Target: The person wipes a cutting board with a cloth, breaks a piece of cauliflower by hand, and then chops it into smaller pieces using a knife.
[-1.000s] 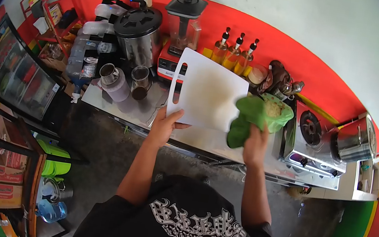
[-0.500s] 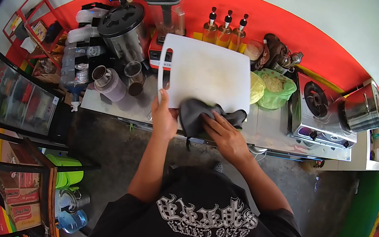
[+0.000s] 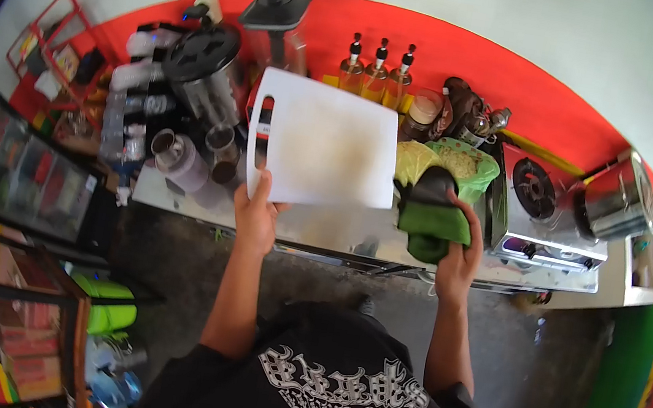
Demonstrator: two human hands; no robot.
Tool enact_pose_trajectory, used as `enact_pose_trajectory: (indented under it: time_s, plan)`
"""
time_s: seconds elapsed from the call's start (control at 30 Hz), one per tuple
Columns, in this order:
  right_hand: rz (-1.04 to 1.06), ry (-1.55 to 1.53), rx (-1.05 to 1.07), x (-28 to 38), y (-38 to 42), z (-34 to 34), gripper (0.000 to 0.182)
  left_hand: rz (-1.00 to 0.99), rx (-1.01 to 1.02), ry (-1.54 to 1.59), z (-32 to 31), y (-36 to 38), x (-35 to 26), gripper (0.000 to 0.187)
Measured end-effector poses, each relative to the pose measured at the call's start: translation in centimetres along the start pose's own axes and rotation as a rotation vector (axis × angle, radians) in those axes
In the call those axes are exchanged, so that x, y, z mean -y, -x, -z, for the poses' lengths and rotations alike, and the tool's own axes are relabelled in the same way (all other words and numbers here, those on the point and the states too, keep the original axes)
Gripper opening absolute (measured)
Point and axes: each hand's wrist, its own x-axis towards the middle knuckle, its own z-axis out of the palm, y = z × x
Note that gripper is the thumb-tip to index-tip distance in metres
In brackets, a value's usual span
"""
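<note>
The left hand (image 3: 257, 223) grips the white board (image 3: 331, 145) at its seven o'clock corner, above the counter (image 3: 331, 229), the blender (image 3: 277, 18) beyond at eleven o'clock. At the board's four o'clock, apart from it, the right hand (image 3: 458, 263) clutches a bunched cloth (image 3: 431, 221), its exact finger hold hard to make out. From the cloth, the yellow bag (image 3: 417, 154) sits at eleven, the green bag (image 3: 478, 177) at one.

The white board (image 3: 327, 144) hides much of the blender (image 3: 275, 15), and some fingers of the left hand (image 3: 256, 225). The cloth (image 3: 433, 223) covers part of the yellow bag (image 3: 413, 154). Lettering on the boxes (image 3: 30, 375) is blurred.
</note>
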Motion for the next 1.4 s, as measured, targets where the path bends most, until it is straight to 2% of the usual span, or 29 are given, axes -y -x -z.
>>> enact_pose_trajectory:
  time_s: [0.03, 0.1, 0.17, 0.23, 0.27, 0.3, 0.37, 0.43, 0.5, 0.63, 0.7, 0.77, 0.83, 0.9, 0.93, 0.97, 1.03, 1.07, 1.1, 1.17, 1.3, 1.4]
  plan:
    - [0.103, -0.006, -0.001, 1.0, -0.4, -2.2, 0.053, 0.005, 0.04, -0.025, -0.6, 0.1, 0.1, 0.048]
    - [0.303, 0.173, 0.117, 1.0, -0.7, -6.1, 0.053, 0.089, -0.012, -0.029, -1.7, 0.9, 0.5, 0.043]
    - [0.331, 0.413, 0.344, 1.8, -0.8, -9.4, 0.067, 0.122, 0.025, -0.03, -2.4, 1.2, 1.2, 0.038]
    - [0.492, 0.59, 0.487, -1.9, -1.5, -12.0, 0.076, 0.097, 0.006, 0.004, -3.3, 1.8, 1.3, 0.037]
    - [0.48, 0.591, 0.463, -2.3, -1.6, -12.1, 0.076, 0.102, 0.042, -0.002, -2.2, 1.3, 1.9, 0.037]
    - [0.553, 0.647, 0.478, -2.6, -1.8, -12.2, 0.074, 0.114, 0.061, -0.014, -2.4, 1.3, 1.5, 0.037]
    - [0.621, 0.708, 0.479, -2.9, -2.3, -11.7, 0.072, -0.017, -0.024, 0.021, -3.1, 1.2, 0.4, 0.038]
    - [0.705, 0.833, 0.429, -3.2, -2.1, -9.9, 0.062, -0.035, -0.036, 0.025, -3.1, 1.0, -0.5, 0.042]
    - [0.72, 0.853, 0.393, -4.0, -2.4, -7.9, 0.061, -0.078, -0.049, 0.073, -2.6, 0.5, -1.2, 0.046]
    - [0.556, 0.939, 0.213, -6.4, -3.0, -3.0, 0.057, -0.129, 0.032, 0.082, -2.5, -0.7, -2.4, 0.044]
    - [0.432, 0.895, 0.042, -10.2, -3.1, 0.7, 0.052, -0.138, 0.035, 0.08, -2.2, -1.5, -2.9, 0.043]
    - [0.096, 0.606, -0.193, -13.3, -3.0, 4.2, 0.054, -0.157, 0.056, 0.048, -1.6, -2.4, -3.3, 0.042]
    - [-0.212, 0.252, -0.409, -9.6, -3.6, 5.1, 0.058, -0.195, 0.011, 0.014, -2.7, -2.8, -3.4, 0.048]
    - [-0.136, 0.217, -0.461, -4.8, -4.3, 3.8, 0.058, -0.17, 0.024, -0.011, -3.7, -2.9, -3.2, 0.05]
    - [-0.014, 0.17, -0.431, -2.6, -4.8, 2.5, 0.061, -0.158, 0.038, -0.026, -4.2, -3.1, -2.6, 0.041]
    - [0.106, 0.125, -0.398, -0.9, -5.2, 1.0, 0.064, -0.158, 0.046, -0.028, -4.5, -3.2, -1.8, 0.041]
    - [0.396, 0.382, -0.297, 1.3, -5.9, -2.2, 0.063, -0.135, 0.151, -0.151, -5.3, -3.2, -0.3, 0.041]
    - [0.489, 0.43, -0.202, 2.8, -5.9, -4.2, 0.059, -0.155, 0.182, -0.161, -7.1, -2.7, -0.3, 0.042]
    - [0.498, 0.415, -0.126, 2.8, -5.9, -6.2, 0.058, -0.145, 0.193, -0.157, -8.3, -2.3, -0.1, 0.042]
    - [0.753, 0.713, 0.032, 2.9, -6.3, -8.4, 0.058, -0.159, 0.258, -0.128, -9.9, -1.6, 0.4, 0.04]
    - [0.859, 0.836, -0.039, -1.3, -6.4, -7.6, 0.064, 0.019, 0.251, 0.053, -10.6, -1.7, 0.5, 0.035]
    - [0.761, 0.915, -0.107, -4.5, -4.5, -5.1, 0.06, 0.009, 0.212, 0.064, -9.6, -2.4, 0.8, 0.034]
